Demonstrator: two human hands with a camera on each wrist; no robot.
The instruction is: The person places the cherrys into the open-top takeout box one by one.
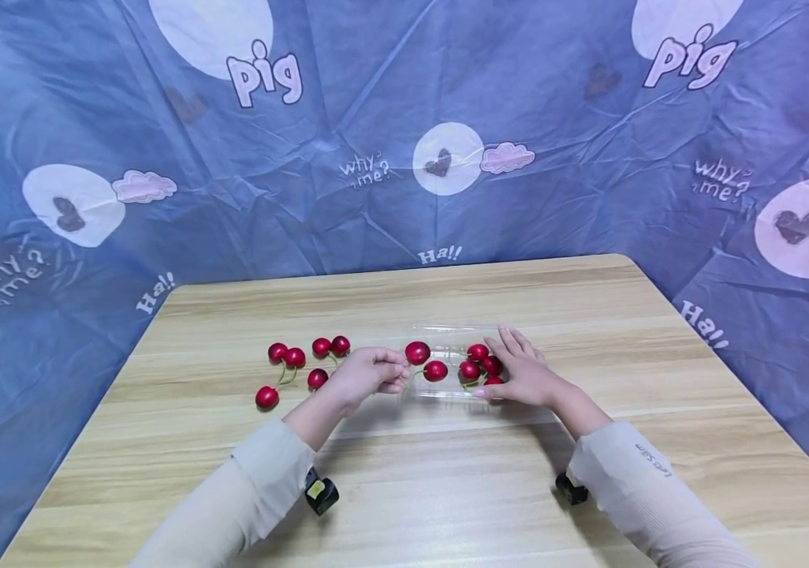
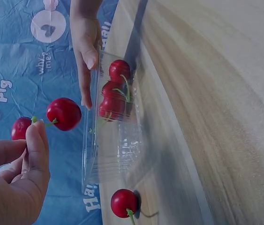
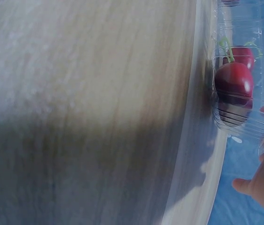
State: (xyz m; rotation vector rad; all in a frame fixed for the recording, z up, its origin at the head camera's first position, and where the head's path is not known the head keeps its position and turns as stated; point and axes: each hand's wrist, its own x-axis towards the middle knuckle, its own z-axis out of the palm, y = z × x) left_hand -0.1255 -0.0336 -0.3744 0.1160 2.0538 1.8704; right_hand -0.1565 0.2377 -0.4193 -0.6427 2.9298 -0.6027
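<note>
My left hand (image 1: 372,375) pinches the green stems of a pair of red cherries (image 1: 436,371) between thumb and fingertips. In the left wrist view, the held cherries (image 2: 64,114) hang beside the clear plastic box (image 2: 90,154), above its rim. Several cherries (image 1: 471,370) with green stems lie in the right end of that box, also seen through its wall in the right wrist view. My right hand (image 1: 527,377) rests on the box's right end, fingers extended toward the far side and thumb near the front edge. Part of the box is hidden under it.
Several more stemmed cherries (image 1: 294,358) lie on the wooden table (image 1: 419,489) left of the box. One cherry (image 1: 317,379) sits close to my left hand. A blue printed cloth (image 1: 376,221) hangs behind the table.
</note>
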